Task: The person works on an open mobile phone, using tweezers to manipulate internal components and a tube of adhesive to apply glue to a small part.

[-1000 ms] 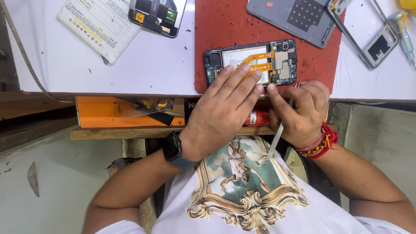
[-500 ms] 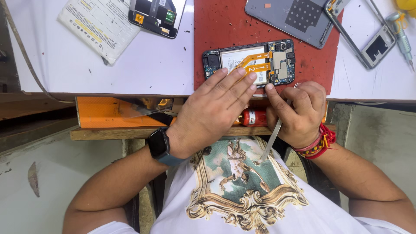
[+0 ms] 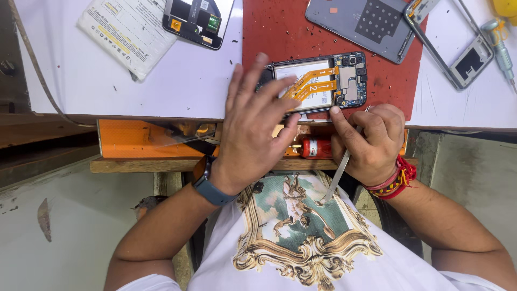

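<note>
An opened phone (image 3: 328, 81) with orange flex cables and bare circuit board lies on a red mat (image 3: 280, 32) at the table's near edge. My left hand (image 3: 253, 124), smartwatch on the wrist, hovers with fingers spread over the phone's left end; whether it touches is unclear. My right hand (image 3: 369, 140), red thread bands on the wrist, grips metal tweezers (image 3: 336, 178) just below the phone's right end. The tweezers' tips point down toward my shirt.
A grey phone back cover (image 3: 366, 21) lies at the mat's far side. A second opened phone (image 3: 196, 19) and a white printed pouch (image 3: 126, 35) sit far left. A phone frame (image 3: 463, 54) and screwdriver (image 3: 498, 40) lie right. An orange drawer (image 3: 145, 140) holds a red bottle (image 3: 318, 146).
My left hand has lifted and slid left, its fingers spreading, so more of the phone shows. My right hand stays below the phone with the tweezers.
</note>
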